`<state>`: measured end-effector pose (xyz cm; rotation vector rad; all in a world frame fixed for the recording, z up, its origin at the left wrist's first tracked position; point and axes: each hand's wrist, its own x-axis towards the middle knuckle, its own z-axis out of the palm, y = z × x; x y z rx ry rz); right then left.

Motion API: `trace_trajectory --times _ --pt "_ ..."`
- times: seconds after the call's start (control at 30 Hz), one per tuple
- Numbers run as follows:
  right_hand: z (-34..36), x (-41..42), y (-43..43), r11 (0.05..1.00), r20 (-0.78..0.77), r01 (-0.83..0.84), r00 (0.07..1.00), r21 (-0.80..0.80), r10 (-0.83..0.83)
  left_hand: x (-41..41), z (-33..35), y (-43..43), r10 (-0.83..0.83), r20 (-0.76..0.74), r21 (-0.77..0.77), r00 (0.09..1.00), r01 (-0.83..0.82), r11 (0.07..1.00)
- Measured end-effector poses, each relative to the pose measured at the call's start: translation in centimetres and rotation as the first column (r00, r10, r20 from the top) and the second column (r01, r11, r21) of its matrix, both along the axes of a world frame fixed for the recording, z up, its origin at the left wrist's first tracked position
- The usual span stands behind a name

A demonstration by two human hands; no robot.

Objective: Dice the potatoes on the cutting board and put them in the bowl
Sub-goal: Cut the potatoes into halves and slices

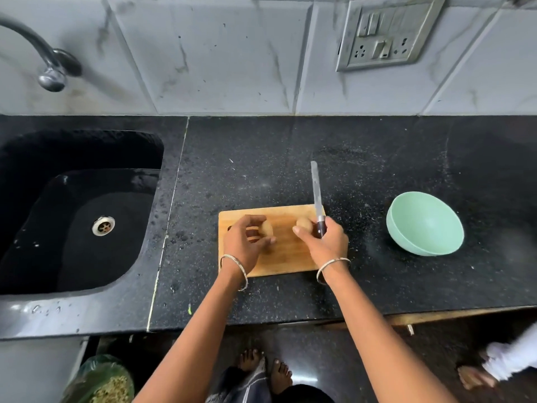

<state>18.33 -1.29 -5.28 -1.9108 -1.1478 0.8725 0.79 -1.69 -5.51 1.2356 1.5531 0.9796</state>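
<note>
On the near part of the black counter [377, 286] a wooden cutting board [287, 257] lies under both hands. Fingers and thumb of the left hand [244, 242] curl round the left potato [267, 229]. The right hand [325, 242] grips the dark handle of a knife [316, 193] just beside the right potato [304, 223], its blade pointing past the board's far edge. A mint-green bowl [406, 242] sits well apart to the right. A sink [35, 228] and a tap [49, 71] are at far left.
</note>
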Motion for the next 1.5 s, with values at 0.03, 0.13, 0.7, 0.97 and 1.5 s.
trace_trajectory --times 0.03,0.13,0.7,0.97,1.5 --pt "-0.4 -0.2 0.0 1.000 0.154 -0.020 0.988 0.021 0.017 0.1 0.0 0.2 -0.030 -0.120 0.018 0.992 0.032 0.999" --pt "-1.5 -0.9 0.0 0.998 0.358 -0.061 0.932 0.016 0.052 0.5 -0.6 0.7 -0.092 -0.392 0.037 0.915 0.116 0.993" --pt "-1.1 -3.6 -6.3 0.959 0.389 -0.222 0.879 -0.178 0.276 0.1 -0.6 1.3 -0.198 -0.528 0.026 0.826 0.248 0.968" --pt "0.5 -4.0 -7.3 0.929 0.362 -0.272 0.864 -0.251 0.351 0.1 -0.8 1.3 -0.178 -0.512 0.040 0.841 0.231 0.972" --pt "0.0 -5.3 -6.6 0.912 0.481 -0.257 0.785 -0.320 0.390 0.0 -1.1 1.4 -0.171 -0.511 0.084 0.842 0.247 0.965"
